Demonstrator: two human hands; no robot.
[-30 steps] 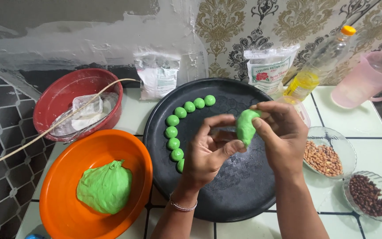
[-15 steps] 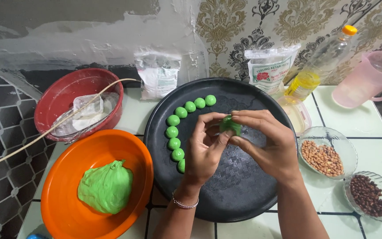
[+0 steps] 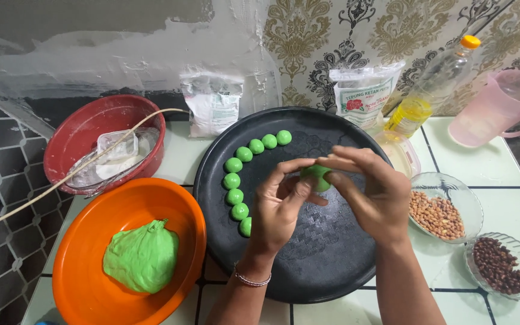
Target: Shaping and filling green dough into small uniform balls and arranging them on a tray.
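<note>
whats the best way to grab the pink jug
Take the pink jug by its handle, which sticks out on its right side at the frame's edge, coming in from the right. Its body is wide and smooth, and the oil bottle stands close on its left, so that side is crowded.

1 view only: head-worn camera, looking steeply down and forward at a tiled counter (image 3: 489,174), close range. Black round tray (image 3: 332,265) centred, both forearms entering from the bottom edge; patterned wall (image 3: 332,36) closes the top.
</note>
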